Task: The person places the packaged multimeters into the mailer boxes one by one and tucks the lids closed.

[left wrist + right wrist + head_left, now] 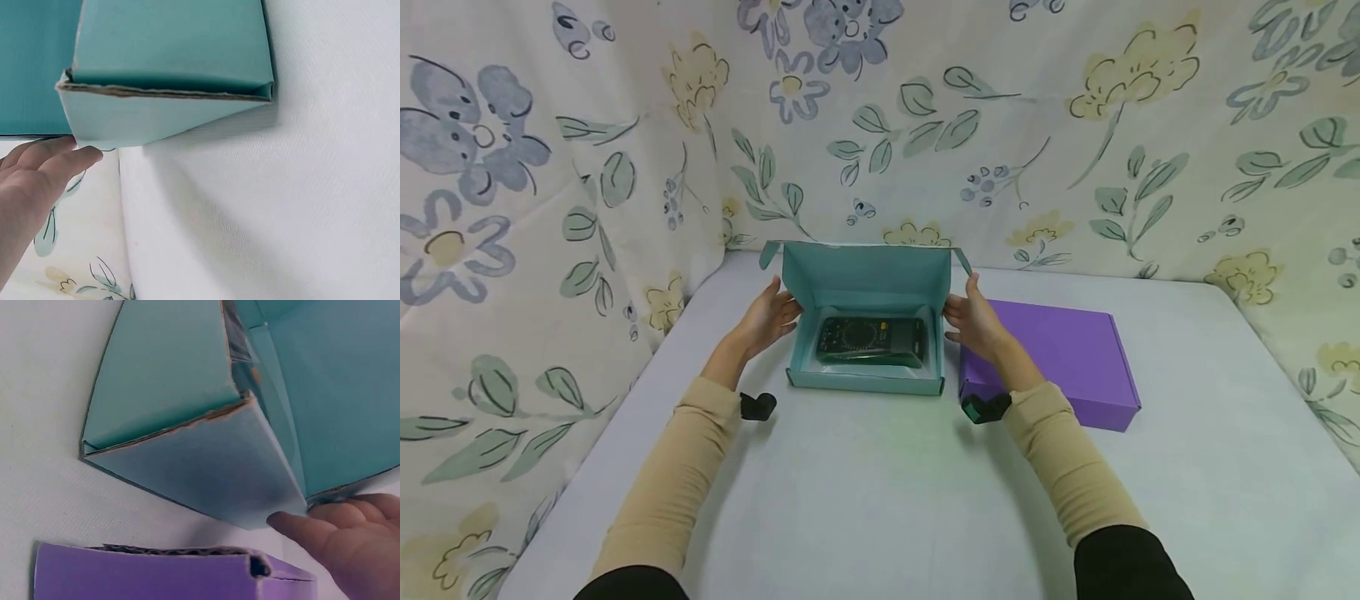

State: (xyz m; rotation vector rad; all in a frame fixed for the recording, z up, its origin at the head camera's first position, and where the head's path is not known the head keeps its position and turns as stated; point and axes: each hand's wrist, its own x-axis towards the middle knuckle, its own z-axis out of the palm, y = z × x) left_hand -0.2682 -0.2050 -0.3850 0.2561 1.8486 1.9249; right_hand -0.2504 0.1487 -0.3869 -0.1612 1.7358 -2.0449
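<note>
A teal cardboard box [865,382] stands on the table with its lid [868,271] raised. Inside lies a black multimeter [868,340] with a round dial, wrapped in clear plastic. At the box's left side is my left hand [769,317], its fingertips by the rear corner, as the left wrist view shows. My right hand [976,323] is at the opposite rear corner, fingers reaching behind the side wall [194,465] in the right wrist view. The tips of both hands' far fingers are partly hidden behind the box.
A closed purple box [1060,358] lies just right of the teal one, under my right forearm. The white table [865,492] meets a flowered cloth [880,125] at the back and left. Black wrist cameras [758,407] jut inward from both sleeves.
</note>
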